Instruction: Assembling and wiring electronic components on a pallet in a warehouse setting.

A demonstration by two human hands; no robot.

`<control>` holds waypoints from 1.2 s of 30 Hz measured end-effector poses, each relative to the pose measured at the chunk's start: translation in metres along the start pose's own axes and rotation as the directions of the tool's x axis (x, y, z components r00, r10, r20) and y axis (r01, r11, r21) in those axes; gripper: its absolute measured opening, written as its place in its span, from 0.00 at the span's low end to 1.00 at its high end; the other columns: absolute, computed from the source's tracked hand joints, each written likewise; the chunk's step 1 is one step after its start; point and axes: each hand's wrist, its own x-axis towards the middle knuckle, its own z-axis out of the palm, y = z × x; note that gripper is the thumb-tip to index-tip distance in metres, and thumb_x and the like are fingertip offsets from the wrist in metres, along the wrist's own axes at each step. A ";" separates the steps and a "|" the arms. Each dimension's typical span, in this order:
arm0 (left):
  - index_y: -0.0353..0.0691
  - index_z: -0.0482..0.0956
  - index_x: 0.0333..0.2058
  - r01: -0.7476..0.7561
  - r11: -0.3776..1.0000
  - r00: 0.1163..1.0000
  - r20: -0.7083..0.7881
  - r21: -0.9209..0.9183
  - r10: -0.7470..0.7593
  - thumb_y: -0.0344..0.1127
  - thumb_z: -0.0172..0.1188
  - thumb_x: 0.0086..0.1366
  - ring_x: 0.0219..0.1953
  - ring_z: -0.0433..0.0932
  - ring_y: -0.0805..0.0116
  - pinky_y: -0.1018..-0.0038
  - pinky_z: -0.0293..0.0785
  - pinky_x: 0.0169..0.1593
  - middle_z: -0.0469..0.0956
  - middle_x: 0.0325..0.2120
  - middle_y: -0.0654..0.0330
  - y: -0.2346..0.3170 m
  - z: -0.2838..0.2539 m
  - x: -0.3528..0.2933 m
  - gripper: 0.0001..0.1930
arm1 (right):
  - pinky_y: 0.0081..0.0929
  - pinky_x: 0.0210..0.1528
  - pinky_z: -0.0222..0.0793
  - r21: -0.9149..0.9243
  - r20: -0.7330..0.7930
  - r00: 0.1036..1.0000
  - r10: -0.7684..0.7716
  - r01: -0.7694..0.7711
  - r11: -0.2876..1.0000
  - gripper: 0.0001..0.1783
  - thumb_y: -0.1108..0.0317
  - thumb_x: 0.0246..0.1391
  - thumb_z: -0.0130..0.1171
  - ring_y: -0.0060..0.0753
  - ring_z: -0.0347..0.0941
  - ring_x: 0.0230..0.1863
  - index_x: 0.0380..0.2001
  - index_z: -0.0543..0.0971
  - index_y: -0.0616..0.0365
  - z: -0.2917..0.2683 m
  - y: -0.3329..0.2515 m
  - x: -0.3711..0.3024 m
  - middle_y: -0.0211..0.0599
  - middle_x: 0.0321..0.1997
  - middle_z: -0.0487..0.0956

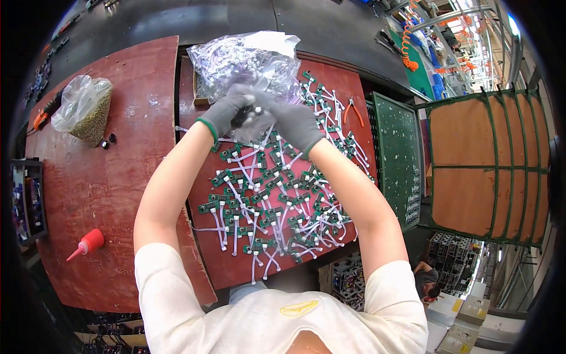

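My left hand [227, 113], in a grey glove with a green cuff, is at the near end of a clear plastic bag [244, 65] full of white connectors and lilac cables. Beside it, my right hand [292, 123], gloved alike, touches the same end of the bag. Motion smears the fingers of both hands, so their grip does not show. Something dark and some white bits appear between them, too blurred to name. Below the hands, many small green circuit boards [274, 174] with lilac ribbon cables lie spread over a red board [203, 251].
Orange-handled pliers [354, 113] lie right of the circuit boards. On the left red board stand a bag of small brass-coloured parts [94, 115] and a red bottle with a pointed tip [88, 243]. A green tray [398, 159] is at the right. Another person [425, 280] is at lower right.
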 end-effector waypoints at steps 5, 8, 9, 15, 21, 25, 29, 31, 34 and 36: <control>0.35 0.73 0.32 0.081 0.997 0.979 -0.191 0.015 -0.077 0.31 0.54 0.62 0.21 0.73 0.74 0.83 0.73 0.23 0.75 0.25 0.58 -0.008 -0.025 0.009 0.05 | 0.34 0.29 0.70 -0.039 -0.079 0.956 -0.282 0.280 0.959 0.04 0.70 0.42 0.53 0.36 0.75 0.27 0.26 0.73 0.51 0.003 0.009 -0.008 0.32 0.22 0.74; 0.34 0.72 0.33 0.023 0.995 0.984 -0.178 0.093 -0.006 0.27 0.55 0.58 0.24 0.74 0.71 0.79 0.74 0.28 0.76 0.27 0.57 -0.010 -0.022 0.008 0.04 | 0.34 0.28 0.70 -0.013 -0.085 0.956 -0.281 0.281 0.960 0.05 0.71 0.42 0.53 0.37 0.75 0.27 0.27 0.73 0.51 0.006 0.010 -0.011 0.33 0.22 0.74; 0.34 0.72 0.34 -0.059 0.956 0.984 -0.142 0.286 0.103 0.25 0.56 0.55 0.27 0.75 0.69 0.76 0.75 0.33 0.77 0.27 0.56 -0.009 -0.016 0.003 0.07 | 0.34 0.28 0.70 -0.014 -0.082 0.956 -0.281 0.281 0.960 0.05 0.71 0.42 0.53 0.37 0.75 0.27 0.27 0.73 0.51 0.005 0.010 -0.011 0.33 0.22 0.74; 0.38 0.70 0.39 -0.234 0.103 0.860 0.157 0.967 0.485 0.19 0.59 0.46 0.39 0.75 0.67 0.75 0.73 0.46 0.74 0.35 0.58 0.000 -0.011 -0.015 0.19 | 0.35 0.26 0.68 -0.042 -0.057 0.970 -0.237 0.235 0.971 0.12 0.70 0.43 0.56 0.37 0.74 0.26 0.34 0.71 0.50 0.002 0.017 -0.012 0.33 0.22 0.73; 0.42 0.65 0.45 -0.181 0.930 0.978 -0.041 0.319 0.205 0.31 0.59 0.54 0.42 0.73 0.64 0.64 0.71 0.48 0.72 0.40 0.61 0.017 -0.008 -0.017 0.19 | 0.35 0.25 0.70 -0.048 -0.031 0.979 -0.202 0.201 0.978 0.06 0.72 0.43 0.52 0.38 0.74 0.26 0.28 0.73 0.51 0.006 0.023 -0.018 0.33 0.23 0.73; 0.45 0.68 0.43 -0.050 0.995 0.967 -0.252 -0.083 0.027 0.44 0.53 0.60 0.40 0.74 0.63 0.54 0.67 0.47 0.73 0.40 0.61 0.033 0.024 -0.043 0.16 | 0.34 0.27 0.68 -0.103 -0.037 0.961 -0.273 0.268 0.958 0.06 0.70 0.44 0.53 0.37 0.73 0.25 0.29 0.72 0.50 0.002 0.019 -0.017 0.32 0.21 0.72; 0.40 0.69 0.46 -0.134 0.985 0.985 -0.128 -0.109 0.120 0.41 0.49 0.65 0.41 0.75 0.69 0.60 0.71 0.48 0.74 0.42 0.60 0.042 0.004 -0.078 0.15 | 0.35 0.28 0.68 -0.039 -0.051 0.962 -0.269 0.268 0.963 0.08 0.72 0.43 0.53 0.38 0.73 0.26 0.30 0.72 0.51 0.007 0.011 -0.012 0.34 0.22 0.72; 0.32 0.69 0.47 -0.204 0.979 0.974 -0.099 -0.018 0.202 0.39 0.49 0.66 0.35 0.76 0.71 0.71 0.77 0.45 0.76 0.38 0.58 0.057 0.009 -0.115 0.17 | 0.37 0.29 0.67 0.034 -0.070 0.960 -0.271 0.274 0.961 0.13 0.72 0.41 0.55 0.41 0.72 0.28 0.35 0.72 0.52 0.014 0.008 -0.008 0.37 0.23 0.72; 0.30 0.72 0.46 -0.343 0.884 0.915 -0.101 0.319 0.392 0.36 0.50 0.66 0.27 0.75 0.73 0.76 0.77 0.37 0.77 0.32 0.59 0.063 -0.006 -0.165 0.16 | 0.38 0.29 0.67 0.098 -0.076 0.970 -0.229 0.236 0.967 0.13 0.73 0.43 0.55 0.43 0.73 0.27 0.36 0.73 0.53 0.005 0.014 -0.018 0.38 0.24 0.73; 0.32 0.75 0.44 -0.365 0.836 0.873 -0.163 0.410 0.461 0.33 0.49 0.66 0.23 0.74 0.76 0.80 0.74 0.30 0.77 0.29 0.60 0.070 -0.028 -0.193 0.14 | 0.38 0.28 0.67 0.039 -0.101 0.968 -0.230 0.235 0.971 0.12 0.72 0.41 0.55 0.41 0.73 0.26 0.34 0.73 0.52 0.004 0.021 -0.023 0.36 0.23 0.74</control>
